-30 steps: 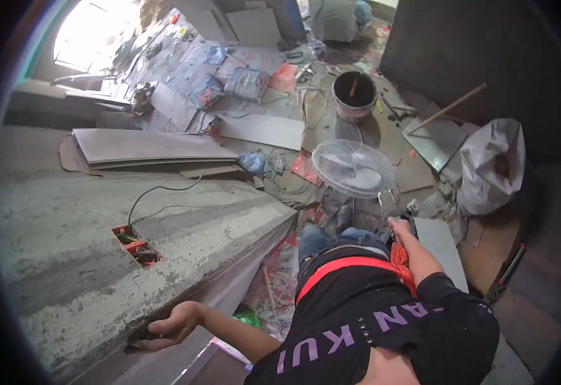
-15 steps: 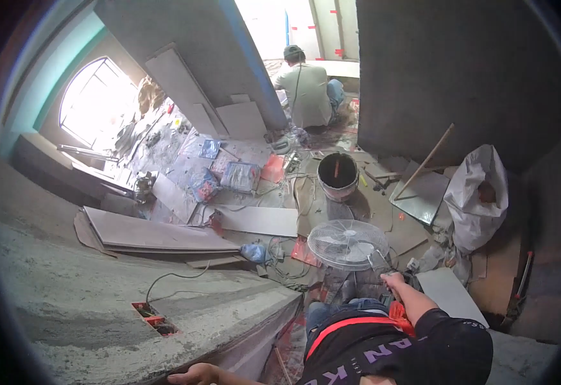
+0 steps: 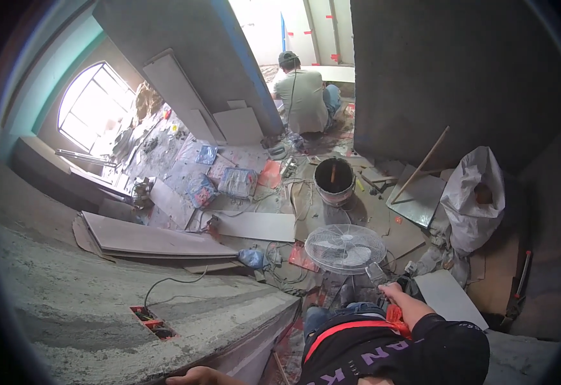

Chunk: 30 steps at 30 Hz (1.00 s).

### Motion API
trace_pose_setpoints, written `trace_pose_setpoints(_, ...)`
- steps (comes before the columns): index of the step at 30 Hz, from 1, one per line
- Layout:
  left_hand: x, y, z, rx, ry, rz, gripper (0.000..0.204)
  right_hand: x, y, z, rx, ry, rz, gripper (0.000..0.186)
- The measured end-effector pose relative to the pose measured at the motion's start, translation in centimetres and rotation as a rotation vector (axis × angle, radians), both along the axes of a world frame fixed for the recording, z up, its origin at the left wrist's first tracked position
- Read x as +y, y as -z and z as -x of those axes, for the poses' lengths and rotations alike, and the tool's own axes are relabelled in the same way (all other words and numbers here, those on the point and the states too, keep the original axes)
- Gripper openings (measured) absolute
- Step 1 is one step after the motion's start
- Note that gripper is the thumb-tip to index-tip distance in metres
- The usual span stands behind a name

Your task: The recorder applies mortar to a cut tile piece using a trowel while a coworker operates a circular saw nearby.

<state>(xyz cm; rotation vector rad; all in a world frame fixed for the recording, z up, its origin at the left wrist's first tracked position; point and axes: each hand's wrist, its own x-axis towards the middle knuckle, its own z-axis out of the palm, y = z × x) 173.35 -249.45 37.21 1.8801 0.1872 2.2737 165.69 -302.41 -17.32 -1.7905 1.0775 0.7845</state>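
My right hand (image 3: pixel 391 290) is closed round a flat, grey-bladed tool that looks like a putty knife (image 3: pixel 375 273). Its blade points forward, just over the near rim of a white caged fan (image 3: pixel 346 249) that stands before my legs. I cannot tell whether blade and fan touch. My left hand (image 3: pixel 194 376) is at the lower edge, beside the end of a rough cement-coated wall (image 3: pixel 229 327). Its fingers look stretched out, partly cut off by the frame, and I see nothing held.
A bucket (image 3: pixel 336 183) with a stick inside stands beyond the fan. Boards (image 3: pixel 158 236), cables (image 3: pixel 284 273) and wrapped packages (image 3: pixel 238 183) litter the floor. A white sack (image 3: pixel 475 202) stands right. A person (image 3: pixel 303 96) squats in the doorway, back to me.
The view has shifted slightly, with the fan now a little lower and further left. My right hand, still on the tool, sits slightly lower. The person in the doorway still squats there.
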Motion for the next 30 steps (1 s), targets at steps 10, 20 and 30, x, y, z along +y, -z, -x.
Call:
trace_pose_setpoints(10,1.5,1.6,0.7,-0.065,-0.056,0.101,0.063,-0.7,0.5,-0.1,-0.020,0.064,-0.032,0.042)
trace_pose_setpoints(20,0.7,0.1,1.6,0.138,-0.391,-0.079,0.056,0.6,-0.8,-0.5,-0.075,0.074,-0.081,0.038)
trace_pose_setpoints(30,0.5,-0.1,-0.5,-0.070,-0.020,-0.009,0.059,-0.2,0.6,0.4,-0.025,0.086,-0.098,0.038)
